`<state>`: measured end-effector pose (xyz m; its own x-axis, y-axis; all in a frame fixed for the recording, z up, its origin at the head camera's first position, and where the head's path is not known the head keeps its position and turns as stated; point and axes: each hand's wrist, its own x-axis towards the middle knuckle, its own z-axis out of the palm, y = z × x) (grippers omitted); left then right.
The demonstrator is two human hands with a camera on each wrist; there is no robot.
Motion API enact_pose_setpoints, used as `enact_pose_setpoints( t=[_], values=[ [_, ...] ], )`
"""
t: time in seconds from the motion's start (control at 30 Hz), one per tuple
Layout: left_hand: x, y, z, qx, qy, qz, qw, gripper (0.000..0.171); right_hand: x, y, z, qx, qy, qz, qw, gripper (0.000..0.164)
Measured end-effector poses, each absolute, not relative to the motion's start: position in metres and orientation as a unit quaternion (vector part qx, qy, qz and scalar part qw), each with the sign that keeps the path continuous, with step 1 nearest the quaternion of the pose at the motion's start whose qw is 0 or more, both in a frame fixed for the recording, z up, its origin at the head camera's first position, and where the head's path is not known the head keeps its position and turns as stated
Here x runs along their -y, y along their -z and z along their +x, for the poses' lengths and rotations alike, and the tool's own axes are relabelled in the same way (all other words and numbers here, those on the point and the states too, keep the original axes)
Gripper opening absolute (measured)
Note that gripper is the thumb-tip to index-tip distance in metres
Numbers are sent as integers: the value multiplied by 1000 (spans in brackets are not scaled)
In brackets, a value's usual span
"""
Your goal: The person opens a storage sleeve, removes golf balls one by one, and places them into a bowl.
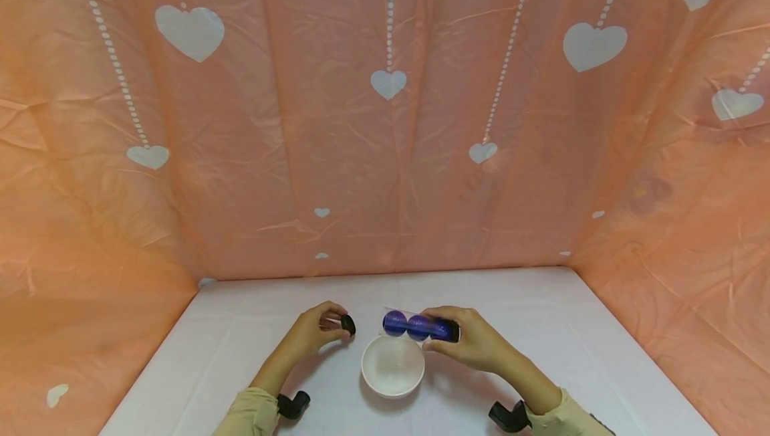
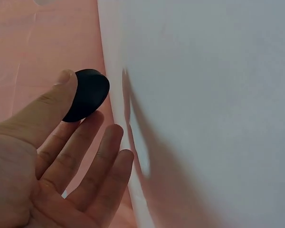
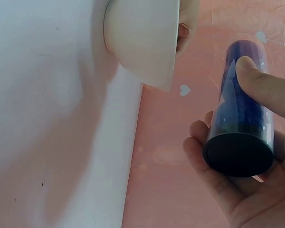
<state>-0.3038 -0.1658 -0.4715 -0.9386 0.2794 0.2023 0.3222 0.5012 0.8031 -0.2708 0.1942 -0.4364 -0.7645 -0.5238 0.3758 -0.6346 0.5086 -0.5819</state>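
In the head view a clear tube of purple-blue balls (image 1: 418, 326) lies nearly level just above the far rim of a white bowl (image 1: 393, 368). My right hand (image 1: 472, 341) grips its black-capped end, and the other end points left. The right wrist view shows the thumb on the side of the tube (image 3: 242, 107), fingers round behind it, and its black base toward the camera. My left hand (image 1: 314, 330) pinches a round black cap (image 2: 89, 94) between thumb and fingertips, left of the bowl. The other left fingers are loosely spread in the left wrist view.
A white-covered table (image 1: 511, 302) lies under everything. Orange sheeting with white hearts (image 1: 388, 175) hangs behind and at both sides. Black wrist devices (image 1: 293, 406) sit at both cuffs.
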Motion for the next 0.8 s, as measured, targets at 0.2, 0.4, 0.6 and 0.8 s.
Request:
enact_pose_setpoints(
  t=[0.2,0.4,0.6,0.8],
  values=[
    [169,473,-304,873,452,-179,23,38,-194,436,-271,867,-362,335,75,51],
    [172,474,-304,881,437,-179,26,37,-195,435,-270,866,-366,335,67,51],
    [174,476,-306,890,421,-173,37,37,-194,436,-270,868,-364,331,63,51],
    [175,474,-306,904,393,-160,50,35,-195,435,-269,867,-366,332,62,51]
  ],
)
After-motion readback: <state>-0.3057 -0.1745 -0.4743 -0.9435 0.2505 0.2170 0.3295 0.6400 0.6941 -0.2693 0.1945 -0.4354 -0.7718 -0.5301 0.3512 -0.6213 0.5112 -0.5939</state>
